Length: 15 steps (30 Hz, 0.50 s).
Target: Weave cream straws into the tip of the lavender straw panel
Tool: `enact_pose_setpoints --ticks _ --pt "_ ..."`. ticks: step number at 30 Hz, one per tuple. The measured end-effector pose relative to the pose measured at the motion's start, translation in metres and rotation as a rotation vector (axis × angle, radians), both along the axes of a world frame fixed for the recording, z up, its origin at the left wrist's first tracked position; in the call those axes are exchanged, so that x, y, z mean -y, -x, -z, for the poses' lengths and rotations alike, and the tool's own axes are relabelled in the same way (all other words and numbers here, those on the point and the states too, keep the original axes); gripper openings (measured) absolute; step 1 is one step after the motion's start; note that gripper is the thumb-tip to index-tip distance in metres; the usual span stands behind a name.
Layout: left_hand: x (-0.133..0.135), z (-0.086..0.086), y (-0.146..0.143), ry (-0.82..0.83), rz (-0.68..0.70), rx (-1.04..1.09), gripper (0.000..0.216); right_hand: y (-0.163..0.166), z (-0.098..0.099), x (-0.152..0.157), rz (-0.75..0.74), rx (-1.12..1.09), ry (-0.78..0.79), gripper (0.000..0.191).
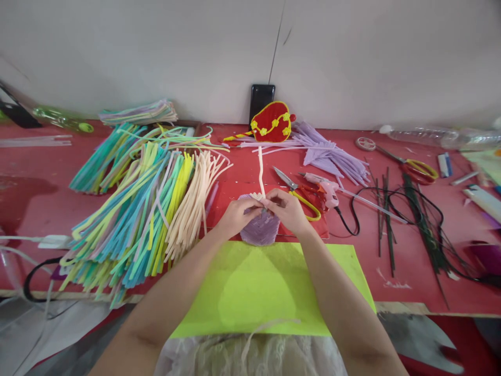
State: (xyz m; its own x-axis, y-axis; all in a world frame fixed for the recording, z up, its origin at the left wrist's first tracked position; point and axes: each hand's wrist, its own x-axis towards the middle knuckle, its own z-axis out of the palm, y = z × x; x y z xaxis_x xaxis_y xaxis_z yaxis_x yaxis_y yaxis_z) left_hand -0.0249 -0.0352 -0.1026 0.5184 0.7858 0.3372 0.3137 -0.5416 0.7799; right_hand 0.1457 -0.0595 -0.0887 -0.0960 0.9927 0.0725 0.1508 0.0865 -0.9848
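Both my hands meet over a flat purple piece (pixel 259 230) that looks built from rows of pipe cleaner. My left hand (pixel 243 213) pinches a cream pipe cleaner (pixel 261 169) near its bent lower part. From the other side my right hand (pixel 286 208) closes its fingers on the same pipe cleaner. Its free end sticks up away from me, and small bends show at the fingertips. The purple piece lies beneath my hands, partly covered by them. Just right of my right hand are scissors with yellow handles (pixel 307 204).
Bundles of coloured pipe cleaners (pixel 136 209) fill the left. A pink glue gun (pixel 323 189) with a black cord lies right. Behind are a phone (pixel 261 96), a red fan-shaped piece (pixel 272 117) and purple pipe cleaners (pixel 329 154). A yellow-green sheet (pixel 270 287) overhangs the front edge.
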Motion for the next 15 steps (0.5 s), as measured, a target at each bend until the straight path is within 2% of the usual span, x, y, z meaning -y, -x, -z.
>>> enact_pose_setpoints --ticks 7,15 --pt "0.0023 -0.0035 -0.001 0.085 0.056 -0.003 0.015 0.0008 -0.0043 0.003 -0.022 0.02 -0.067 0.024" --pt "0.0042 -0.0054 -0.0005 0.117 0.032 0.026 0.021 0.0027 -0.0065 0.004 -0.047 -0.02 -0.058 0.027"
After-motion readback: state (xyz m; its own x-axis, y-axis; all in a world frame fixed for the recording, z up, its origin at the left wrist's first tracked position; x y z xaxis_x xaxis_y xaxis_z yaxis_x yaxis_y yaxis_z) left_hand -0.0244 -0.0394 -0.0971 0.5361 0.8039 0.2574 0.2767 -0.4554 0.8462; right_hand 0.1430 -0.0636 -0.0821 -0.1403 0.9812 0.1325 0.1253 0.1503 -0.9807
